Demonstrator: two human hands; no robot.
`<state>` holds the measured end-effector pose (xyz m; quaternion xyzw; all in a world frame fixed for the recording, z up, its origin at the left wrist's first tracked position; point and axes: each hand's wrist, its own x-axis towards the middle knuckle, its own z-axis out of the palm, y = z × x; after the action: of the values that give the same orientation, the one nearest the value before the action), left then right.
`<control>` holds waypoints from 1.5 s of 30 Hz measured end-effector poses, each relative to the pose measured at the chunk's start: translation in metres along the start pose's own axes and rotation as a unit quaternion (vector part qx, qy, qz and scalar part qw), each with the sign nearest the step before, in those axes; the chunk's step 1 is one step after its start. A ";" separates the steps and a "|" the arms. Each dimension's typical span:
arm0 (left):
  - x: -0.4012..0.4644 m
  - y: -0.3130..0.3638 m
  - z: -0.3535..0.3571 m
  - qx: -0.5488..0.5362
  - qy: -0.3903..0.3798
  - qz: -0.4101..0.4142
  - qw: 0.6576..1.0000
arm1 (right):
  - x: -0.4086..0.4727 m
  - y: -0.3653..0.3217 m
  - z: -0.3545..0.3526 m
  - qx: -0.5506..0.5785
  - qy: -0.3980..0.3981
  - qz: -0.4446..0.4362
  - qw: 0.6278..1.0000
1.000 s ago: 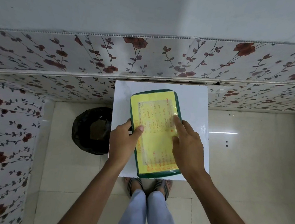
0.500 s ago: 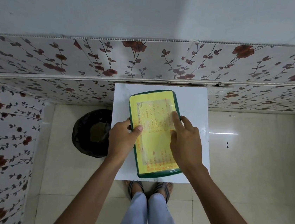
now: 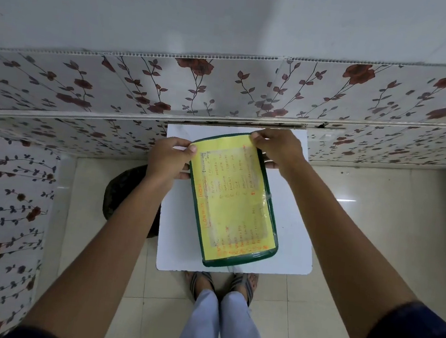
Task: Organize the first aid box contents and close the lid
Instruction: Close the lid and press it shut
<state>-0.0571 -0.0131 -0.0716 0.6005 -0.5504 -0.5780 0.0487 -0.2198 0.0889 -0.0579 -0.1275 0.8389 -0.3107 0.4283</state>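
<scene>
The green box point(image 3: 236, 262) with its yellow lid point(image 3: 234, 198) sits on a white table point(image 3: 288, 245). The left hand point(image 3: 168, 160) and right hand point(image 3: 280, 147) pinch the lid's far corners.

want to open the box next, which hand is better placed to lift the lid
Neither clearly. Both grip the far end of the lid: left hand at the far left corner, right hand at the far right corner, its fingers curled under the edge. The right may have a slight advantage; using both looks steadiest.
</scene>
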 end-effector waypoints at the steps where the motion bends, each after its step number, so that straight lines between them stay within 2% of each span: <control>1: 0.001 -0.001 0.000 -0.011 -0.005 -0.017 1.000 | 0.003 0.000 -0.002 0.015 -0.011 0.016 1.000; 4: 0.004 -0.002 0.001 -0.042 -0.005 -0.051 0.998 | 0.009 0.000 -0.001 0.022 -0.014 0.037 0.999; 12: 0.005 -0.005 0.007 -0.030 0.030 -0.007 0.999 | 0.006 0.007 0.006 0.025 0.035 -0.001 0.999; 14: -0.007 -0.009 0.004 -0.050 0.018 -0.039 0.998 | -0.004 0.016 0.005 0.043 0.023 0.007 0.999; 17: -0.038 -0.034 -0.001 -0.067 -0.041 -0.111 0.991 | -0.033 0.045 0.004 0.033 -0.038 0.059 0.997; 19: -0.059 -0.051 0.001 -0.084 -0.048 -0.126 0.987 | -0.052 0.067 0.008 0.017 -0.036 0.071 0.997; 23: -0.062 -0.064 0.011 -0.073 0.012 -0.086 0.993 | -0.065 0.082 0.020 0.005 0.051 0.047 0.998; 27: -0.055 -0.063 0.010 -0.042 0.025 -0.042 0.998 | -0.065 0.080 0.028 -0.003 0.078 0.018 0.997; 30: -0.060 -0.067 0.007 -0.053 0.002 -0.037 0.998 | -0.071 0.084 0.025 0.015 0.074 0.016 0.997; 35: -0.099 -0.108 0.005 -0.067 -0.085 -0.111 0.988 | -0.096 0.122 0.011 0.041 -0.016 0.061 0.997; 37: -0.107 -0.114 0.009 -0.084 -0.077 -0.125 0.986 | -0.106 0.132 0.014 0.051 -0.015 0.066 0.996; 40: -0.107 -0.112 0.016 -0.050 -0.042 -0.105 0.992 | -0.108 0.133 0.018 0.035 0.017 0.056 0.998; 45: -0.112 -0.111 0.017 -0.033 -0.030 -0.092 0.995 | -0.112 0.132 0.025 0.039 0.034 0.062 0.997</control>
<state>0.0279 0.1204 -0.0828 0.6290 -0.4751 -0.6153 -0.0012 -0.1262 0.2342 -0.0803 -0.0481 0.8466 -0.3202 0.4225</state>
